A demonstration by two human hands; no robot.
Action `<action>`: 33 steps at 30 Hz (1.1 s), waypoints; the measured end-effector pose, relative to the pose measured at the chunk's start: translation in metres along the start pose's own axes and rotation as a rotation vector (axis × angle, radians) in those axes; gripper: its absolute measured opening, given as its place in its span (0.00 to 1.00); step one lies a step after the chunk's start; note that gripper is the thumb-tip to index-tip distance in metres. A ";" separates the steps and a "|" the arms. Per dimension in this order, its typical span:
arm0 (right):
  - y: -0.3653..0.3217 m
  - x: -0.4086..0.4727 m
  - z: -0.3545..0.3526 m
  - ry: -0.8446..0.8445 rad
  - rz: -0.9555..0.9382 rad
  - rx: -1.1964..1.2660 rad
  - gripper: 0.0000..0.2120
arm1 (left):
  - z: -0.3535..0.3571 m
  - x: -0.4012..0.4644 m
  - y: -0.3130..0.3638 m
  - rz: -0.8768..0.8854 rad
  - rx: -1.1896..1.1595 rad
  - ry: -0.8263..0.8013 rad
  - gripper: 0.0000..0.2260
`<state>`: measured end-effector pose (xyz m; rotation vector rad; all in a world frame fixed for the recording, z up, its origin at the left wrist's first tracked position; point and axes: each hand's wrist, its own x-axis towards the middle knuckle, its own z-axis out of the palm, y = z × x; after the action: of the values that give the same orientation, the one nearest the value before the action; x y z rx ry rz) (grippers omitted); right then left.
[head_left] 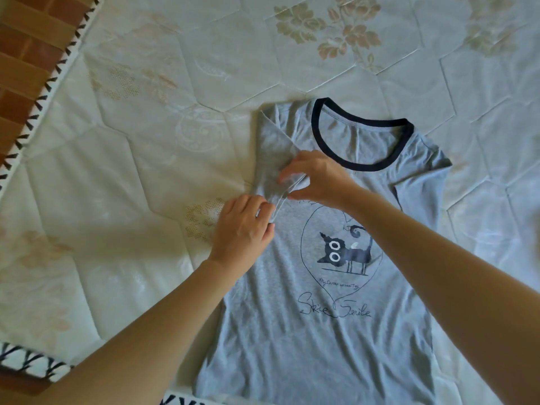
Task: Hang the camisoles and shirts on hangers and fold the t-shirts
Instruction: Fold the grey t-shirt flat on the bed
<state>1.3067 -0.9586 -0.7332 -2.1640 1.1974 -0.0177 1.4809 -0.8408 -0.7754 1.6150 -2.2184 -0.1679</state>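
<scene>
A grey t-shirt with a dark navy collar and a black cat print lies front up on the mattress, collar at the far end. Its left sleeve is folded inward over the body. My left hand pinches the lower edge of that folded sleeve at the shirt's left side. My right hand reaches across from the right and pinches the same sleeve's fold a little higher, thumb and fingers closed on the cloth. The right sleeve lies spread out flat.
The quilted cream mattress with floral stitching spreads out on all sides of the shirt. Its patterned black-and-white edge runs along the left and near side. Beyond it at the top left is a reddish tiled floor.
</scene>
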 end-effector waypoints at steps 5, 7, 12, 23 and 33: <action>0.000 0.001 0.003 0.055 -0.009 -0.104 0.04 | -0.001 -0.006 0.003 -0.012 0.023 0.026 0.06; 0.002 0.000 0.005 0.083 -0.064 -0.155 0.05 | -0.002 -0.010 0.003 -0.012 -0.014 0.021 0.08; 0.007 -0.007 0.012 0.107 -0.226 -0.305 0.05 | -0.005 -0.018 0.004 -0.003 -0.033 0.023 0.08; 0.001 -0.016 0.032 -0.049 0.054 -0.450 0.31 | 0.005 0.010 0.012 -0.037 0.067 -0.224 0.21; -0.001 -0.025 0.042 -0.121 0.216 -0.525 0.32 | 0.017 -0.001 0.013 -0.050 0.256 -0.372 0.28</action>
<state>1.3055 -0.9167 -0.7580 -2.4095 1.4783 0.5703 1.4639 -0.8375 -0.7870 1.9053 -2.5648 -0.2217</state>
